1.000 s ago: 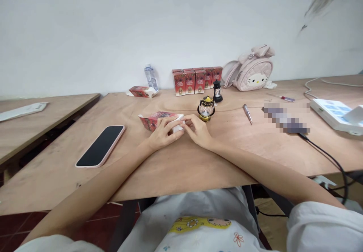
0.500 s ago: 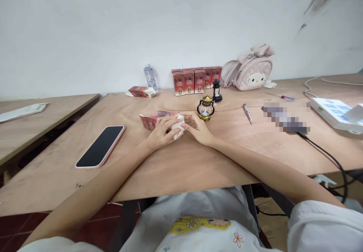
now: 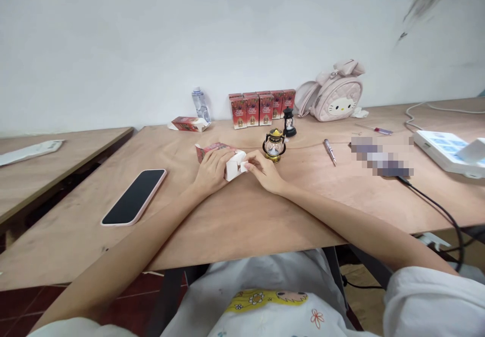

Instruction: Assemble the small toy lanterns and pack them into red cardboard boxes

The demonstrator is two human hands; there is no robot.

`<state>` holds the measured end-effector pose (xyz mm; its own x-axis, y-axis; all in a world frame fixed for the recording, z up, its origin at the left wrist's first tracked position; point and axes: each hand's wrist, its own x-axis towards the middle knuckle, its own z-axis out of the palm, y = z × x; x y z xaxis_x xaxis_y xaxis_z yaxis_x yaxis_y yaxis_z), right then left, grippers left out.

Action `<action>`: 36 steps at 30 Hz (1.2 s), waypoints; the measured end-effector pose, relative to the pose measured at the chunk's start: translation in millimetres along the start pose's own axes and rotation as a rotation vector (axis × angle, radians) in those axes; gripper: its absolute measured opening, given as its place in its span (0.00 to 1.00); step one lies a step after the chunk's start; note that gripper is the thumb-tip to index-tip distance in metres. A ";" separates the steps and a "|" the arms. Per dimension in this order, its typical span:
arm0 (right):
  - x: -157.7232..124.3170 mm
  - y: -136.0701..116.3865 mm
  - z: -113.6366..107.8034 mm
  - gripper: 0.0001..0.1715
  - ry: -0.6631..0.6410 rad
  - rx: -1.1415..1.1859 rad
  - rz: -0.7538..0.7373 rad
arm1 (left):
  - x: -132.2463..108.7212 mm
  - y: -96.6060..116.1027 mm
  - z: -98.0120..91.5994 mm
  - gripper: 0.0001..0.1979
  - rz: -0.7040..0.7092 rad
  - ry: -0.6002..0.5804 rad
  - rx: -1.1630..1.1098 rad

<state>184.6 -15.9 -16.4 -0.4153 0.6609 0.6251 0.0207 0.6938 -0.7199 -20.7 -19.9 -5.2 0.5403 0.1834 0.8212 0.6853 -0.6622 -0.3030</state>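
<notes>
A red printed carton (image 3: 212,148) lies on its side on the wooden table, its white end with folded flaps facing right. My left hand (image 3: 212,172) is wrapped over the carton's top and near side. At the white end, my right hand (image 3: 264,171) pinches a small white flap between thumb and fingers. Just beyond my right hand stands a small gold and black lantern (image 3: 274,145) with a clear globe. Behind it is a black lantern (image 3: 289,122). What the carton holds inside is hidden.
Several upright red boxes (image 3: 251,110) stand by the wall, with a pink bag (image 3: 337,97) to their right. An opened carton (image 3: 187,124) lies near a water bottle (image 3: 200,105). A phone (image 3: 134,197) lies left; a screwdriver (image 3: 329,152) and white device (image 3: 450,150) lie right.
My left hand has slid back along the carton, leaving more of its white end in view. My right hand now pulls a flap outward there.
</notes>
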 end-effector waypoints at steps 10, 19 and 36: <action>-1.2 -5.0 3.4 0.09 0.027 -0.111 0.005 | -2.2 -3.3 0.1 0.21 0.071 0.031 -0.013; -1.6 -2.8 6.3 0.10 0.043 -0.116 0.011 | -9.1 -6.2 3.7 0.17 -0.014 -0.040 -0.061; 4.6 3.2 -1.6 0.47 -0.202 0.478 0.225 | 4.1 14.4 -3.4 0.21 0.194 0.039 -0.175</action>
<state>184.2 -10.2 -15.4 -0.6151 0.6770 0.4041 -0.2655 0.3047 -0.9147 -10.2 -31.1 -4.6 0.6319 0.0153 0.7749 0.4741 -0.7985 -0.3708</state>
